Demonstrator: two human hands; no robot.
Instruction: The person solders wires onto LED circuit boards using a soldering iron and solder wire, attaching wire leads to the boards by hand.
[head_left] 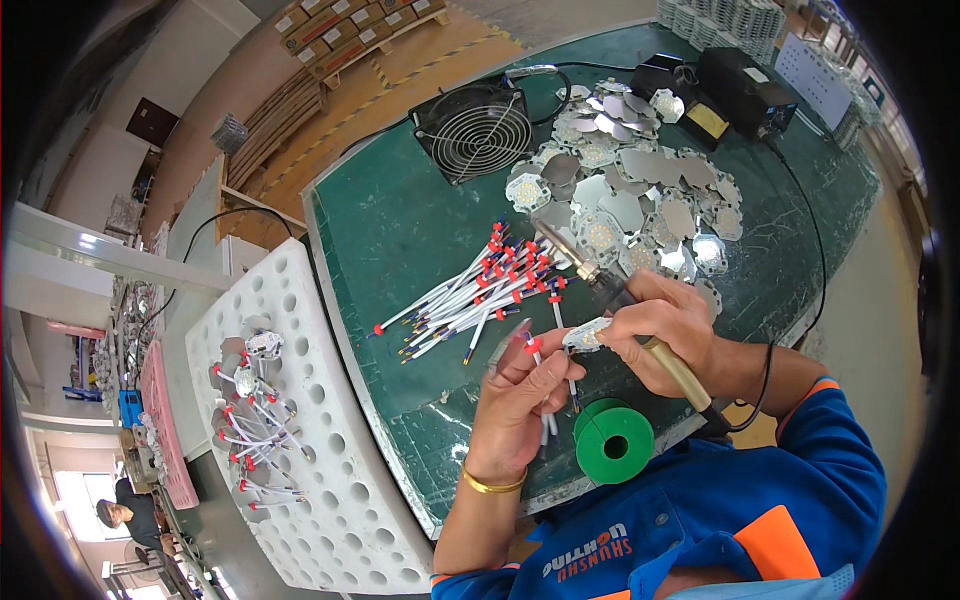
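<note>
My left hand (522, 400) is closed around a few white wires (545, 365) with red rings on them. My right hand (665, 335) grips a soldering iron (675, 370), its metal tip pointing up and left over the bench. The same hand's fingertips pinch a small round LED board (586, 334), close to the left hand's wires. Just below the hands lies a green solder spool (590, 455). A loose bundle of white wires with red rings (470, 300) spreads out beyond my left hand. Past the iron's tip sits a heap of LED boards (600, 225).
On the green bench (385, 270), a black fan (475, 130) stands at the far side. A black soldering station (745, 90) sits far right, its cable running to the iron. Left is a white perforated foam board (330, 480) bearing wired LED boards (245, 380). A person (140, 515) is far left.
</note>
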